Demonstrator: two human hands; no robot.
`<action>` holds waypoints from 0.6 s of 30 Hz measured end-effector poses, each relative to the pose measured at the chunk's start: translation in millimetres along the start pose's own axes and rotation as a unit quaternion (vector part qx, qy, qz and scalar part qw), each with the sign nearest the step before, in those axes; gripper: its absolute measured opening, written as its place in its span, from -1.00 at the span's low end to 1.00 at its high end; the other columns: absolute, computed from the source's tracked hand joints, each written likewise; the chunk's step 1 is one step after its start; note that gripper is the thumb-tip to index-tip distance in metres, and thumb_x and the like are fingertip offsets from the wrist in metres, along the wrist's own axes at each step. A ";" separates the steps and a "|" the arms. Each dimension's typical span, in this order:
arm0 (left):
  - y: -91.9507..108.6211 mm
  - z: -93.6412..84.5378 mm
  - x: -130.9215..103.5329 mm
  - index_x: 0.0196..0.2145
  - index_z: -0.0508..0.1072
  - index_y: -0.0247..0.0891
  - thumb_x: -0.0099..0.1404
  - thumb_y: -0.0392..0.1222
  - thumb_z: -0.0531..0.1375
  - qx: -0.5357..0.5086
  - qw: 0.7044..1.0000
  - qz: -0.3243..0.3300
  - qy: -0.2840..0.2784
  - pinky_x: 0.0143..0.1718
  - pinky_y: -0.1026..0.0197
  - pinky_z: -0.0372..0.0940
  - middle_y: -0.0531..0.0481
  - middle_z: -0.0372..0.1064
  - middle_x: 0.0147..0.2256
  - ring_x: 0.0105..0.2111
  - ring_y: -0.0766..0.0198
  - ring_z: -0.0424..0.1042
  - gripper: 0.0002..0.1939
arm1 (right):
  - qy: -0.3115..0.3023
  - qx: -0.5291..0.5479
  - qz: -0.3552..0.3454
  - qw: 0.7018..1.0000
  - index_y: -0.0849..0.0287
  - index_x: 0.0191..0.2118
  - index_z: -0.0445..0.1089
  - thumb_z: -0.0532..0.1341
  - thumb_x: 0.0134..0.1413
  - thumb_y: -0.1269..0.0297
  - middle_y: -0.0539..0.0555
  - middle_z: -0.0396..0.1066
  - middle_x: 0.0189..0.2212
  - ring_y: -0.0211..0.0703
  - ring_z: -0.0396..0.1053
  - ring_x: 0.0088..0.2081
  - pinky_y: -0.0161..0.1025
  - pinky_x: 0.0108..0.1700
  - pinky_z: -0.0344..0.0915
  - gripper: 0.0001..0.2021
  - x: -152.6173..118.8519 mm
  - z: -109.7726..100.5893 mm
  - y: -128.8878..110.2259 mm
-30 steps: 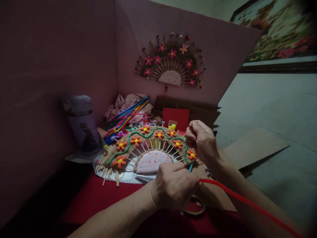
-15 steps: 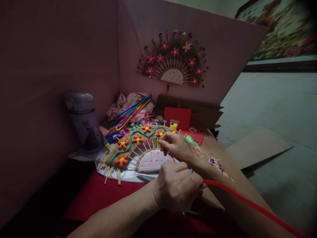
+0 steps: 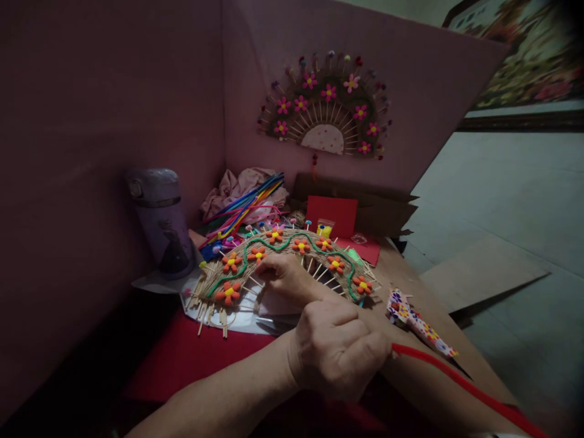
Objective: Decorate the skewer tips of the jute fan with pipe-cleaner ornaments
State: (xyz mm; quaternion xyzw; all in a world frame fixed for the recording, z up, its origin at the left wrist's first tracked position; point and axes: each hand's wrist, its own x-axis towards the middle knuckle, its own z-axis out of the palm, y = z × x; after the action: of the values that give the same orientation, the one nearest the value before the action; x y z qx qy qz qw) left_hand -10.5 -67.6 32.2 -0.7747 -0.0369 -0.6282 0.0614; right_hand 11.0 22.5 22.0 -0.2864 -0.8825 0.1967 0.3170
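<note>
A fan-shaped craft piece [image 3: 301,246] of sticks and twine lies on the table, with orange flowers and a wavy green strip on it. My left hand [image 3: 340,350] is a closed fist in front of it, gripping a red strip [image 3: 438,362] that trails to the lower right. Reaching across beyond it, my right hand [image 3: 285,277] is over the fan's pale inner half-circle, its thumb and fingers pinched together near the left sticks. Whatever those fingertips hold, if anything, is too small to make out. My left hand overlaps the right forearm.
A purple bottle [image 3: 162,225] stands at the left. Coloured strips [image 3: 249,204] and pink cloth [image 3: 228,185] lie behind the fan, beside a red card [image 3: 331,214]. A flower-patterned object [image 3: 422,323] rests at the right. Another fan [image 3: 328,112] hangs on the pink board.
My right hand has moved left across the fan, uncovering its right-hand flowers. My left hand has shifted slightly right with the red strip. More of the flower-patterned object shows.
</note>
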 end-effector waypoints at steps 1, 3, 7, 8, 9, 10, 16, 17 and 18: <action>0.3 0.0 0.6 -0.48 0.32 -0.34 0.15 -0.37 0.00 0.003 1.000 0.002 0.005 -0.64 0.26 0.00 0.08 0.18 -0.70 -0.68 0.38 0.10 -0.87 | -0.005 -0.017 -0.013 1.000 0.22 -0.42 0.46 0.16 -0.15 0.62 0.00 0.45 -0.48 -0.28 0.37 -0.41 -0.38 -0.34 0.22 -0.79 2.0 1.9 -0.1; 0.7 0.2 1.6 -0.49 0.32 -0.34 0.14 -0.37 0.02 0.008 1.000 0.003 0.011 -0.65 0.26 -0.03 0.09 0.16 -0.71 -0.68 0.38 0.09 -0.88 | -0.018 -0.054 -0.038 0.998 0.22 -0.42 0.46 0.19 -0.12 0.59 0.01 0.44 -0.47 -0.27 0.36 -0.38 -0.38 -0.31 0.22 -0.83 6.0 5.8 -0.7; 0.9 1.7 2.6 -0.50 0.32 -0.34 0.14 -0.37 0.01 0.012 0.999 0.007 0.031 -0.65 0.25 -0.08 0.11 0.11 -0.72 -0.69 0.39 0.03 -0.87 | -0.040 -0.124 -0.059 0.990 0.21 -0.40 0.44 0.19 -0.05 0.53 0.04 0.42 -0.42 -0.25 0.33 -0.34 -0.36 -0.29 0.22 -0.88 10.9 14.1 -2.1; 0.9 1.9 2.5 -0.50 0.32 -0.33 0.15 -0.36 0.01 0.012 0.999 0.006 0.037 -0.66 0.26 -0.08 0.12 0.11 -0.72 -0.70 0.39 0.03 -0.87 | -0.042 -0.133 -0.058 0.988 0.20 -0.40 0.44 0.18 -0.03 0.52 0.04 0.41 -0.41 -0.25 0.32 -0.34 -0.35 -0.29 0.21 -0.88 11.0 15.4 -2.7; 0.9 2.0 2.3 -0.50 0.32 -0.33 0.15 -0.36 0.01 0.014 0.999 0.006 0.037 -0.66 0.26 -0.08 0.12 0.11 -0.72 -0.70 0.40 0.04 -0.87 | -0.040 -0.137 -0.056 0.988 0.20 -0.40 0.43 0.17 -0.01 0.52 0.04 0.40 -0.40 -0.25 0.32 -0.34 -0.34 -0.29 0.21 -0.87 10.6 15.7 -3.5; 0.9 1.9 2.0 -0.49 0.32 -0.32 0.15 -0.36 0.01 0.016 0.999 0.005 0.034 -0.66 0.26 -0.07 0.12 0.12 -0.72 -0.70 0.40 0.05 -0.87 | -0.037 -0.132 -0.057 0.989 0.19 -0.40 0.43 0.16 -0.01 0.52 0.04 0.40 -0.40 -0.24 0.31 -0.34 -0.34 -0.29 0.21 -0.87 9.8 14.7 -4.7; 2.6 0.2 0.4 -0.50 0.33 -0.32 0.18 -0.35 0.00 0.012 1.000 -0.002 0.013 -0.67 0.26 -0.01 0.11 0.16 -0.72 -0.69 0.41 0.09 -0.84 | 0.044 0.038 -0.007 0.998 0.18 -0.40 0.41 0.14 0.01 0.49 0.03 0.40 -0.44 -0.25 0.32 -0.37 -0.32 -0.30 0.23 -0.88 -3.3 -22.2 -14.0; 3.0 0.3 0.2 -0.50 0.33 -0.32 0.19 -0.34 -0.01 0.017 1.000 -0.001 0.008 -0.68 0.25 -0.03 0.12 0.14 -0.73 -0.70 0.41 0.07 -0.83 | 0.073 0.069 0.023 0.995 0.18 -0.39 0.42 0.15 0.02 0.45 0.02 0.40 -0.43 -0.25 0.32 -0.37 -0.31 -0.31 0.23 -0.89 -6.3 -31.3 -14.6; 3.3 0.5 0.1 -0.50 0.32 -0.31 0.20 -0.33 -0.01 0.024 1.000 0.002 0.005 -0.68 0.25 -0.05 0.12 0.12 -0.74 -0.70 0.40 0.07 -0.82 | 0.106 0.098 0.052 0.988 0.17 -0.38 0.42 0.17 0.03 0.41 0.02 0.40 -0.43 -0.25 0.32 -0.38 -0.30 -0.32 0.24 -0.92 -9.7 -40.3 -14.9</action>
State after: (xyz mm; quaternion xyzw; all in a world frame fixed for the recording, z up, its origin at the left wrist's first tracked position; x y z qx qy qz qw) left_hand -9.5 -70.7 32.0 -0.7703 -0.0498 -0.6305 0.0815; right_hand 38.6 11.8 54.7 -0.3187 -0.8042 0.2670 0.4248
